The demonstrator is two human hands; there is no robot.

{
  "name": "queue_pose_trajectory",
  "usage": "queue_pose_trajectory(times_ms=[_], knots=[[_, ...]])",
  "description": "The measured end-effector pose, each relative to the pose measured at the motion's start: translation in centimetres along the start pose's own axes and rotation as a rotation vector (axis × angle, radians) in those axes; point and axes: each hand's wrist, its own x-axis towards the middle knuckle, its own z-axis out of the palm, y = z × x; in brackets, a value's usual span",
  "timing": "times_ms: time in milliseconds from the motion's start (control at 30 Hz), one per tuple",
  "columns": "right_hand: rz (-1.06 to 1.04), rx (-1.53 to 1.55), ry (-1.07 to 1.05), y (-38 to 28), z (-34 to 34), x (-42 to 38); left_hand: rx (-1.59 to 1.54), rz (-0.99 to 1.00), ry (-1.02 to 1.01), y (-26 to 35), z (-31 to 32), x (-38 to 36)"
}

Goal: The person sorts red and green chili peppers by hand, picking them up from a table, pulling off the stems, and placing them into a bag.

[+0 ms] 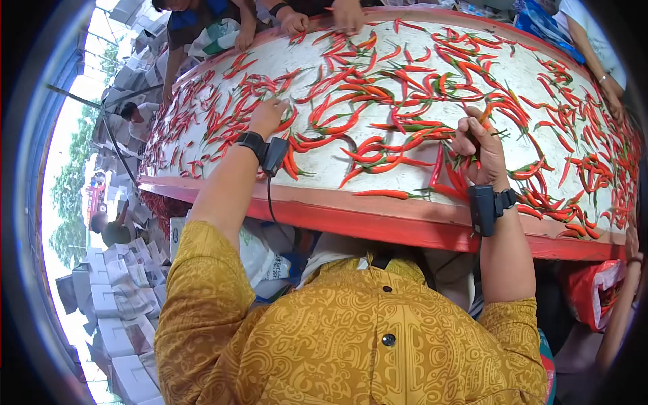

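Many red chili peppers (398, 164) with green stems lie scattered and in loose heaps over a white tabletop (324, 169). My right hand (480, 152) is closed around a small bunch of chili peppers, raised a little above the table near its front edge; red tips hang below the fingers and stems stick out to the right. Farther left, my left hand (268, 116) reaches down among the chilies with its fingers drawn together at a red chili pepper (289, 121). What its fingertips pinch, if anything, is hidden. Both wrists carry black strapped devices.
The table has a raised red rim (378, 219) along my side. Across it, other people's hands (348, 15) work among the chilies, and another person's arm (601, 71) reaches in at right. A red bag (592, 290) hangs below the right edge. White boxes (111, 297) stack at left.
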Motion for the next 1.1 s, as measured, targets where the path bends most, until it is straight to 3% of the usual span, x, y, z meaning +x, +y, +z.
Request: queue_pose_trajectory(times_ms=[33, 100, 167, 233, 267, 333, 400, 433, 467, 500, 567, 600, 667, 700, 767, 833, 900, 967, 1000, 1100], knots=[[-0.008, 0.002, 0.002, -0.3, -0.4, -0.1, 0.002, 0.008, 0.0, 0.5, 0.1, 0.2], [0.032, 0.002, -0.061, -1.1, -1.3, -0.3, 0.298, -0.098, -0.103, 1.7, 0.6, 0.5], [0.04, -0.058, -0.056, -2.4, -1.7, -0.7, 0.339, -0.053, -0.041, 0.6, 2.4, 1.8], [0.019, -0.059, -0.111, -2.9, -2.9, -0.7, 0.169, -0.004, 0.067, 2.8, 2.2, 0.1], [0.019, -0.076, -0.127, -3.2, -3.2, -0.7, 0.122, 0.014, 0.272, 4.6, 2.5, -1.0], [0.051, -0.155, -0.119, -3.8, -3.2, -1.1, 0.069, 0.191, 0.365, 9.5, 2.2, -2.7], [0.149, -0.333, -0.093, -4.0, -3.4, -1.5, -0.292, 0.407, 0.183, 16.2, 3.0, -6.4], [0.161, -0.333, -0.106, -4.4, -3.2, -1.7, -0.321, 0.502, 0.215, 19.1, 4.6, -8.0], [0.224, -0.422, -0.082, -5.1, -2.9, -2.1, -0.535, 0.406, -0.029, 23.0, 4.7, -10.6], [0.285, -0.513, -0.055, -5.6, -2.8, -2.4, -0.572, 0.535, -0.066, 25.4, 6.3, -12.3], [0.274, -0.5, -0.047, -6.1, -3.4, -2.8, -0.68, 0.543, -0.252, 30.5, 7.5, -16.0], [0.2, -0.476, -0.029, -6.3, -4.1, -2.9, -0.682, 0.541, -0.253, 31.7, 8.5, -16.6], [0.149, -0.394, -0.028, -7.3, -6.3, -3.1, -0.976, 0.342, -0.418, 33.6, 10.1, -17.4], [0.121, -0.386, -0.018, -8.5, -6.0, -3.4, -0.978, 0.34, -0.42, 33.8, 10.1, -17.6], [0.007, -0.208, 0.032, -9.7, -6.7, -3.4, -0.68, 0.419, -0.313, 33.2, 9.3, -17.5], [-0.013, -0.119, 0.045, -11.2, -7.6, -3.5, -0.496, 0.574, -0.329, 30.9, 8.7, -17.1], [-0.022, 0.065, 0.051, -12.3, -8.7, -3.2, -0.171, 0.7, -0.184, 27.5, 8.6, -16.5], [-0.031, 0.117, 0.023, -13.1, -9.1, -3.5, -0.056, 0.644, -0.03, 24.0, 8.2, -15.7], [-0.028, 0.123, 0.067, -13.6, -9.0, -3.6, 0.055, 0.711, 0.05, 21.9, 8.1, -14.7], [-0.04, 0.114, 0.112, -15.1, -9.7, -4.0, 0.103, 0.565, 0.037, 19.4, 6.9, -13.1]])
